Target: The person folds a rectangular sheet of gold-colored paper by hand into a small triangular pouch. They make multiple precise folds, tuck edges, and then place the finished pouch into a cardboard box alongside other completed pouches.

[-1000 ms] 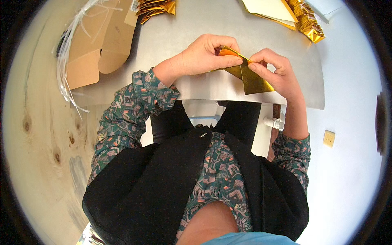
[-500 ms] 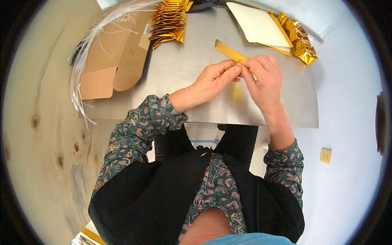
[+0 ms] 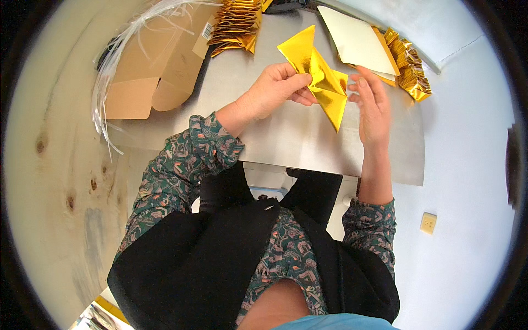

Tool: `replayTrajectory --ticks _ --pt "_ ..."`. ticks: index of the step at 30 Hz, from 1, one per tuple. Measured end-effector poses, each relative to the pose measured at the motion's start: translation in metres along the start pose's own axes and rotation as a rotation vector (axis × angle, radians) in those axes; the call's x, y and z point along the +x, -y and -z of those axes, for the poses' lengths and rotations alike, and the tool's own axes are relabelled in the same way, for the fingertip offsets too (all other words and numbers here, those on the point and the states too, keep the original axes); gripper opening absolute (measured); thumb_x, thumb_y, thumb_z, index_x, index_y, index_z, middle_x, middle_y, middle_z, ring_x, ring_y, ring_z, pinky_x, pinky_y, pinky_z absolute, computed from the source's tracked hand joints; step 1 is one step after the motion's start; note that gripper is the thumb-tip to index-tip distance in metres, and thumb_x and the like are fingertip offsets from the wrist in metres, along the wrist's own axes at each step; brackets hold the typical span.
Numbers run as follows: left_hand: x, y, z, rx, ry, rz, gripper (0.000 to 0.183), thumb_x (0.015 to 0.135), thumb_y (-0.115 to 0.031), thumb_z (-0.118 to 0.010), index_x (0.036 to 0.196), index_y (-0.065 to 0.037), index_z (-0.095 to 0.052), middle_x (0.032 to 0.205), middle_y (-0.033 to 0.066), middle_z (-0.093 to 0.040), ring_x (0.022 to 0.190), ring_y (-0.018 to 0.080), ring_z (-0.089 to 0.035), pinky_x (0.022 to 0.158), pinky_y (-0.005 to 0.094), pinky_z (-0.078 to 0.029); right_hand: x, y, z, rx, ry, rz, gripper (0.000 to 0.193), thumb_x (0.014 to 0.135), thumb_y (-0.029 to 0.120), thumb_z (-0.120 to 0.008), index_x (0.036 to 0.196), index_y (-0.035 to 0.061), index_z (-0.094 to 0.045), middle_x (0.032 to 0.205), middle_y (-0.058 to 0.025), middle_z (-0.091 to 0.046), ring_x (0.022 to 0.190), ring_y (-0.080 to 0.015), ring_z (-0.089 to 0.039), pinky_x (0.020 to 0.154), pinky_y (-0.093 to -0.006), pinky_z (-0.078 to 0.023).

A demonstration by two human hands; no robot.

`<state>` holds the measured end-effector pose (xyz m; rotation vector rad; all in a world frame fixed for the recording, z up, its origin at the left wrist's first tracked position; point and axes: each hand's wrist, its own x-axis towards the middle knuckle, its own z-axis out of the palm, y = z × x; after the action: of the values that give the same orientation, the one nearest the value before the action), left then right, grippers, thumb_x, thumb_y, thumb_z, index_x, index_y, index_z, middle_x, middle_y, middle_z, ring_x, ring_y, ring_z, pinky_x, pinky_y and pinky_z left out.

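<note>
A folded piece of shiny gold foil paper (image 3: 329,82), with pointed corners like a pinwheel, is held above the metal table. My left hand (image 3: 280,88) pinches it at its left side between thumb and fingers. To its right, my right hand (image 3: 373,104) is raised close to the paper's right corner, its fingers loosely stretched and holding nothing visible. Behind my right hand lies a stack of cream and gold sheets (image 3: 360,41). Beside that stack is a row of folded gold foil pieces (image 3: 408,66).
An opened brown cardboard box (image 3: 148,71) stands on the left, with white plastic strips (image 3: 107,88) draped along it. Another bundle of folded gold pieces (image 3: 236,25) lies at the back. The grey metal table's (image 3: 286,143) near edge is in front of my lap; a wall with an outlet (image 3: 428,223) is right.
The gold paper was a narrow strip pinched by both hands; now it is spread into a pointed shape. My right hand has let go and moved slightly right.
</note>
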<state>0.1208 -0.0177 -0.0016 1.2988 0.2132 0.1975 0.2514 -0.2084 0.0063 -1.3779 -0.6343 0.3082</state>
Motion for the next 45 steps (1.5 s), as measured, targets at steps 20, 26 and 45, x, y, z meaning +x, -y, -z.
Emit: replayTrajectory --ticks 20,26,45 --pt "0.007 0.012 0.011 0.213 0.064 -0.072 0.028 0.101 -0.029 -0.066 0.113 -0.004 -0.068 0.093 0.0006 -0.071 0.077 0.0053 -0.067 0.071 0.0216 -0.059 -0.008 -0.036 -0.014 0.103 0.273 -0.257 0.013 0.094 0.017 -0.075 0.098 0.0055 -0.071 0.086 0.0022 -0.069 0.074 -0.0045 -0.06 0.063 -0.0212 -0.049" --pt "0.002 0.017 -0.001 0.151 0.112 0.027 0.029 0.103 -0.031 -0.063 0.111 -0.004 -0.067 0.092 0.0022 -0.071 0.075 0.0072 -0.069 0.068 0.0239 -0.061 -0.011 -0.039 -0.017 0.16 0.234 -0.193 0.013 0.095 0.017 -0.074 0.098 0.0049 -0.071 0.087 0.0 -0.071 0.071 -0.0053 -0.062 0.062 -0.0222 -0.051" --pt "0.004 0.01 0.008 0.071 0.117 0.052 0.025 0.102 -0.027 -0.066 0.109 -0.004 -0.07 0.083 -0.0008 -0.07 0.056 0.0034 -0.057 0.051 0.0176 -0.046 -0.019 -0.033 -0.004 -0.046 0.288 0.145 0.029 0.095 0.0 -0.062 0.122 0.0051 -0.068 0.106 -0.0051 -0.071 0.094 -0.0125 -0.067 0.08 -0.0246 -0.053"
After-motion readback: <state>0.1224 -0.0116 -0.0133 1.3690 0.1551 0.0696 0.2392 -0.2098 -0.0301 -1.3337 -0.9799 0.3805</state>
